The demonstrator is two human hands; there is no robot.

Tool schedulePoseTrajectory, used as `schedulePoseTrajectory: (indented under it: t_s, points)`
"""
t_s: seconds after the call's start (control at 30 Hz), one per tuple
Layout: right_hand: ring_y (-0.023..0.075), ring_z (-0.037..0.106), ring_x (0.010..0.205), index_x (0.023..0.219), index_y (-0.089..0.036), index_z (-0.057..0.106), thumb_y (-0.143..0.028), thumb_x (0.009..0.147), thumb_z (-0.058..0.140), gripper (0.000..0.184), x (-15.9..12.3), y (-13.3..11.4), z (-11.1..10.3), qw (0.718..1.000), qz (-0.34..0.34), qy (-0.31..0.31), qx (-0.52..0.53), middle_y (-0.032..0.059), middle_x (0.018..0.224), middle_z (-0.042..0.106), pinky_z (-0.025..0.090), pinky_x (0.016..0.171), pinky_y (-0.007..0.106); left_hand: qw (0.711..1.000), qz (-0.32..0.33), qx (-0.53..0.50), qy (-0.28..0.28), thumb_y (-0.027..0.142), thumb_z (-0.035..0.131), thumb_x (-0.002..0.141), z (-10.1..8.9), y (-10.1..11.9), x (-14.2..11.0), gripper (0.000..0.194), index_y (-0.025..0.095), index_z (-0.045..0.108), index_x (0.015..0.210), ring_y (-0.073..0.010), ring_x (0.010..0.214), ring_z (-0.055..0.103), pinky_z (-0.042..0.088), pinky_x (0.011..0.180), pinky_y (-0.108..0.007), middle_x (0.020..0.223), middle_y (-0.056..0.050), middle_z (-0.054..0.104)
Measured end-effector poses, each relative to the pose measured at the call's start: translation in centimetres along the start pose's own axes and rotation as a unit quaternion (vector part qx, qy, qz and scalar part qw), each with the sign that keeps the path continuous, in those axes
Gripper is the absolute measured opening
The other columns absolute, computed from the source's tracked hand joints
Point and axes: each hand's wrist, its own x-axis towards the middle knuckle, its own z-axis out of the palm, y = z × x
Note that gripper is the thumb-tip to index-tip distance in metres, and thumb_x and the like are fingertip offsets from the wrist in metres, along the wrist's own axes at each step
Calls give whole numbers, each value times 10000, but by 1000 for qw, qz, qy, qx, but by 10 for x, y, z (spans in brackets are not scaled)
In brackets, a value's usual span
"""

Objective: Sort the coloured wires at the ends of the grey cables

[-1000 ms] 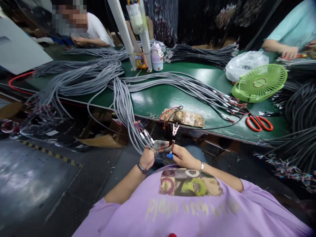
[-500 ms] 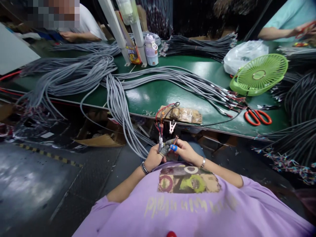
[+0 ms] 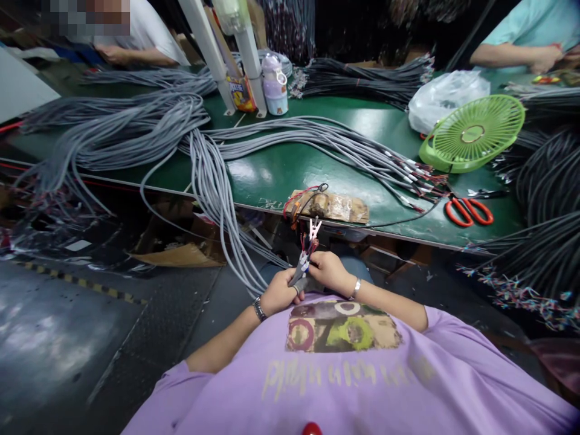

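Just beyond my lap, my left hand (image 3: 281,291) is closed round the ends of several grey cables (image 3: 301,269), which carry white sleeves and split into thin red and dark wires. My right hand (image 3: 330,270) is closed at those wires, its fingertips bent in against them beside the white sleeves. Which single wire it pinches is hidden. Dark coverings show on some left fingers. Right above the hands, a pale clip (image 3: 314,228) sticks out from the table edge, in front of a taped wooden block (image 3: 347,208) with red and black leads.
The green table (image 3: 272,175) holds a large grey cable bundle (image 3: 136,139), orange-handled scissors (image 3: 469,211), a green fan (image 3: 473,134), a plastic bag (image 3: 446,99) and a lilac bottle (image 3: 275,87). Black cables (image 3: 553,181) hang at the right. Two people sit across the table.
My right hand has moved left and in against the cable ends in my left hand. The wire ends it held apart are now together with the others, just below the clip.
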Motion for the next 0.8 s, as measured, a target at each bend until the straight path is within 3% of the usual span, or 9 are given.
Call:
schedulePoseTrajectory:
  t_s: [0.13, 0.27, 0.43, 0.67, 0.8]
  points:
    - [85, 423, 487, 674, -157, 538, -517, 758, 609, 377, 5, 3, 3, 972, 84, -23, 218, -39, 550, 508, 335, 485, 221, 998, 20, -43, 37, 429, 664, 743, -3, 0, 0, 312, 158, 512, 719, -95, 393, 552, 410, 404, -183, 519, 11, 615]
    - [66, 414, 460, 719, -149, 556, -556, 650, 702, 438, 4, 1, -1, 933, 120, -25, 338, -52, 542, 509, 352, 461, 209, 998, 35, -58, 6, 495, 673, 727, -5, 6, -2, 380, 140, 543, 688, -101, 412, 567, 407, 407, -182, 538, -22, 634]
    - [62, 412, 460, 680, -142, 562, -543, 619, 735, 441, 3, -7, -7, 926, 117, -79, 351, -55, 517, 498, 339, 456, 206, 994, 36, -103, -12, 534, 638, 749, -7, 12, 3, 433, 113, 613, 653, -124, 487, 608, 468, 470, -208, 598, -71, 667]
    - [61, 402, 464, 700, -145, 563, -518, 576, 767, 442, 2, -5, -6, 921, 148, -23, 361, -62, 535, 498, 332, 461, 210, 994, 52, -96, -8, 442, 668, 748, -5, 14, 9, 369, 111, 605, 596, -94, 428, 561, 383, 407, -175, 507, -34, 608]
    - [66, 415, 501, 658, -140, 561, -477, 522, 804, 437, 4, -4, -7, 940, 135, -22, 314, -54, 552, 510, 349, 494, 216, 996, 20, -82, -32, 408, 704, 705, -5, 13, 9, 320, 118, 587, 633, -102, 393, 555, 363, 373, -184, 522, -38, 632]
